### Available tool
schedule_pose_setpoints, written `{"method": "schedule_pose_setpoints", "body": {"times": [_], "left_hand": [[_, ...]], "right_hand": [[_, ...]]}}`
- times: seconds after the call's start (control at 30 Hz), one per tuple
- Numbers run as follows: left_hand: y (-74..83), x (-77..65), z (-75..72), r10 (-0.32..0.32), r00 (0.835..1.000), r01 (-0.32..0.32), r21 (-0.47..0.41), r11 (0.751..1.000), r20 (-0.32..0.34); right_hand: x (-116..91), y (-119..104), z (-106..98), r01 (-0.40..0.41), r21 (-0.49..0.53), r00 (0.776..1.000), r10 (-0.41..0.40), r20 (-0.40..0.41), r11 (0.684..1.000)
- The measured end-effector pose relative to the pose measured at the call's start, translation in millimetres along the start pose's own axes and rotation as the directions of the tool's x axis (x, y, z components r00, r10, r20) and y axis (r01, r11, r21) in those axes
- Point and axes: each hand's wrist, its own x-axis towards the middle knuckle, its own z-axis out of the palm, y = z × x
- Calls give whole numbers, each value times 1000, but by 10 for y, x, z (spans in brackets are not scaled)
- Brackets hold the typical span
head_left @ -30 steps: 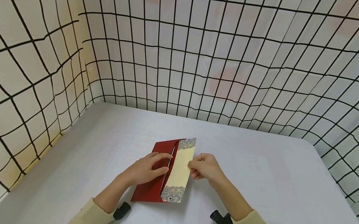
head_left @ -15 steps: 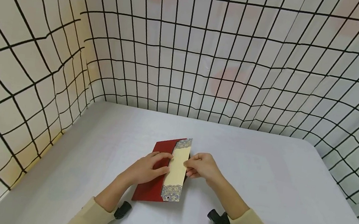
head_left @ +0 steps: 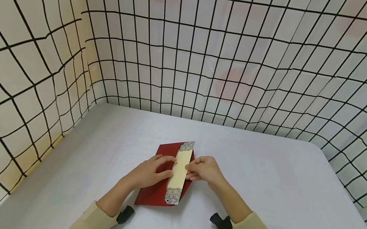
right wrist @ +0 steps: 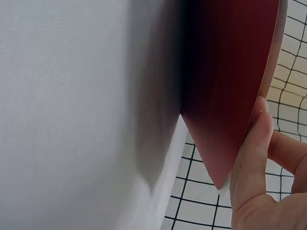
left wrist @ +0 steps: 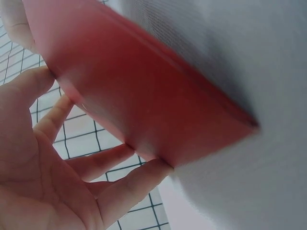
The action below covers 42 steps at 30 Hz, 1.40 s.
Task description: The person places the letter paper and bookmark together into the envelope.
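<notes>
A red envelope (head_left: 153, 195) lies on the table, its front surface (left wrist: 144, 96) filling much of the left wrist view. A cream card (head_left: 180, 167) with blue-grey patterned ends sits partly inside its mouth. My left hand (head_left: 149, 172) arches over the envelope, thumb and fingertips holding the mouth's edge. My right hand (head_left: 207, 171) pinches the card's right edge between thumb and forefinger. Behind the card, the envelope's red flap (right wrist: 225, 96) is raised at a slant, as the right wrist view shows. The card's inserted part is hidden.
A white-covered table (head_left: 266, 170) spreads around the hands. Black grid netting (head_left: 191, 54) over white sheeting walls the back and sides. Dark wrist devices (head_left: 125, 214) stick out at both cuffs.
My right hand has moved left with the card, which now shows a narrower strip outside the envelope. More red flap appears right of it. My left hand has stayed in place.
</notes>
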Motion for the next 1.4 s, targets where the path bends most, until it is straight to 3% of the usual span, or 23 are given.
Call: {"method": "schedule_pose_setpoints", "body": {"times": [0.87, 1.4], "left_hand": [[8, -21, -15, -9, 1000, 9, 7, 1000, -3], [12, -22, -23, 19, 1000, -19, 5, 1000, 4]], "right_hand": [[91, 90, 210, -13, -34, 999, 12, -30, 999], [154, 150, 303, -4, -21, 1000, 4, -27, 1000]]}}
